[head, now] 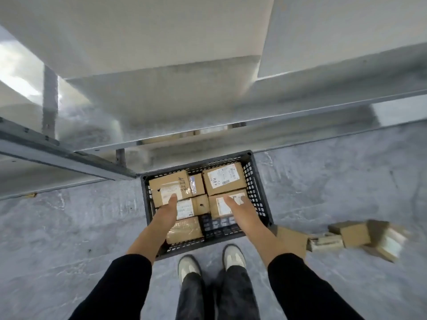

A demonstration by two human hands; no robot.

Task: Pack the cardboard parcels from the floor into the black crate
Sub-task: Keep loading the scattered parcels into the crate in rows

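Observation:
The black crate [260, 197] stands on the grey floor just ahead of my feet. Several cardboard parcels lie flat inside it, among them a labelled one at the far right [223, 179] and one at the far left [166, 183]. My left hand [172, 200] reaches down with its fingers resting on the far-left parcel. On the near-right parcel [221, 207] my right hand [232, 202] touches the top. Neither hand grips anything. Bare crate bottom [219, 225] shows at the near right. More parcels [353, 234] lie on the floor to the right of the crate.
A grey metal shelving rack [69, 155] overhangs the far side of the crate, its beam close to the rim. My two shoes [233, 256] stand just behind the crate. A flat brown parcel [292, 239] lies beside the crate's near-right corner.

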